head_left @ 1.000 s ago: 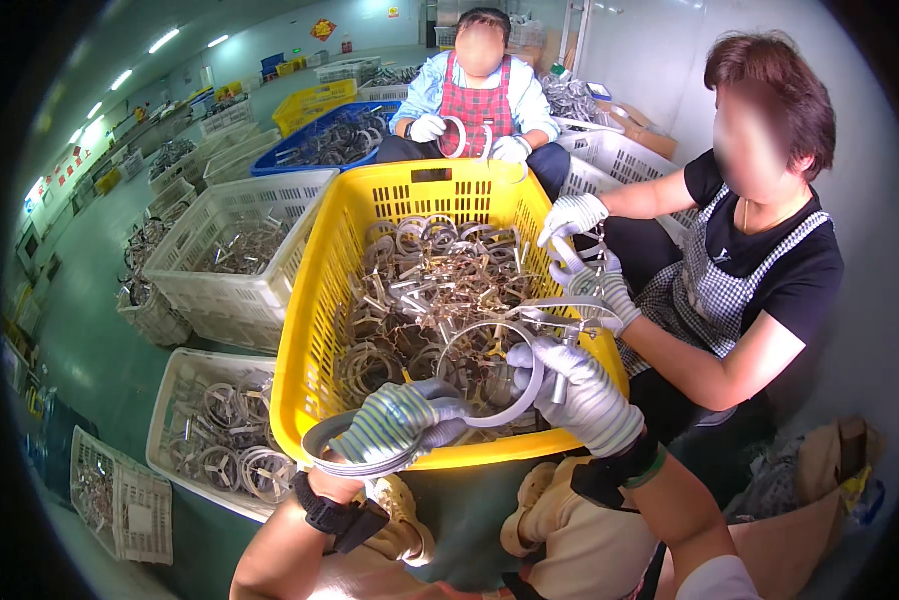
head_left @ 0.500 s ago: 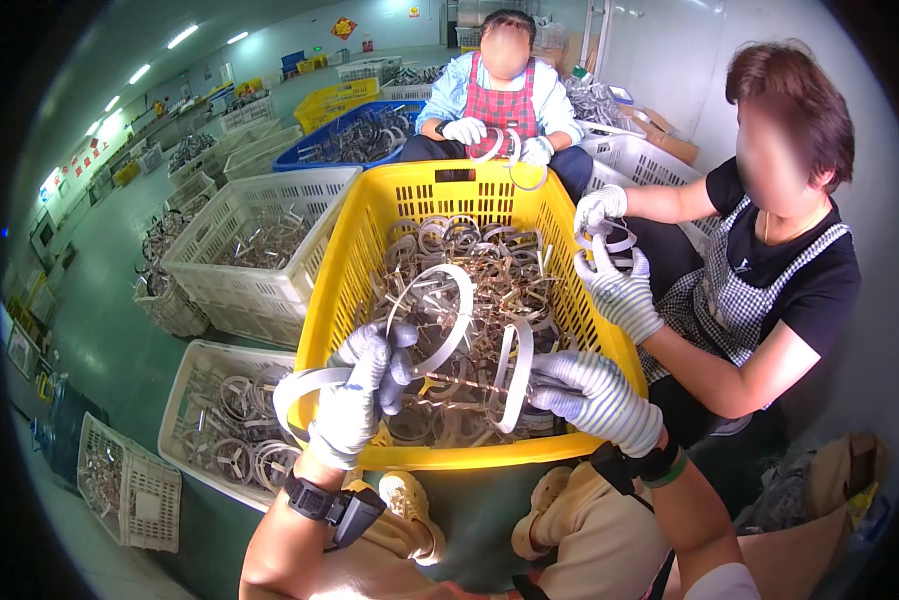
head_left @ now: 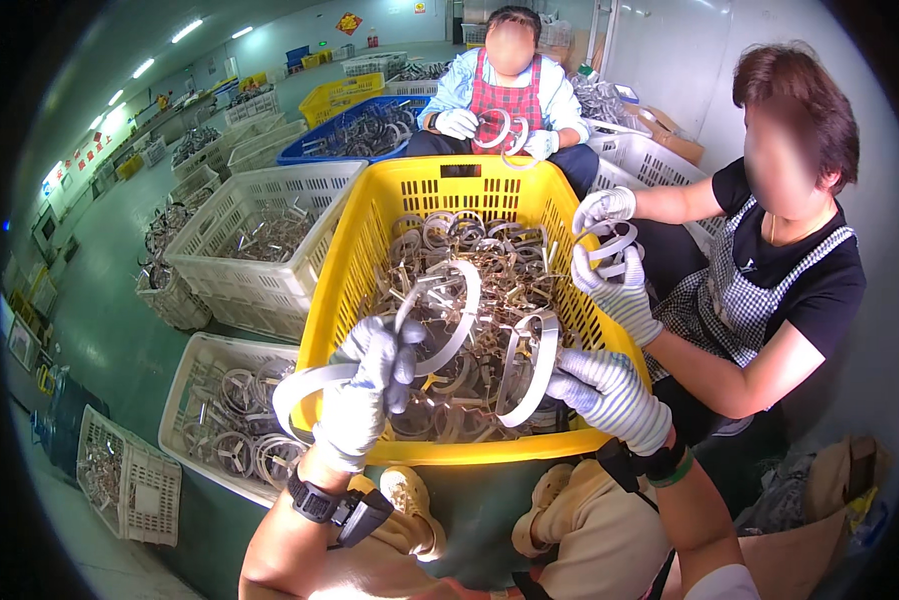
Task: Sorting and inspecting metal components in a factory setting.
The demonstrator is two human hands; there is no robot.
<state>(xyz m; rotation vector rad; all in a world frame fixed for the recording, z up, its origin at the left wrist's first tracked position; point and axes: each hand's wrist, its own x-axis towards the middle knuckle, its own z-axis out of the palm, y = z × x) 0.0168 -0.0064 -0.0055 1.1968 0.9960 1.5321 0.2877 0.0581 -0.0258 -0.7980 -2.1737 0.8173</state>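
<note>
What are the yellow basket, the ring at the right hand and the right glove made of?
Yellow basket: probably molded plastic, slightly glossy, with slotted walls. Ring: likely metal, smooth pale grey with highlights; plastic possible. Right glove: apparently matte knit fabric, snug and striped.

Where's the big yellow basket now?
At the head view's centre, the yellow basket stands right of the stacked white crates and left of the co-worker in black.

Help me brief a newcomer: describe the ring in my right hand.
Find the big yellow basket. Over its near end, your right hand holds one pale ring, right of the rings in your left hand and above the heaped rings.
</note>
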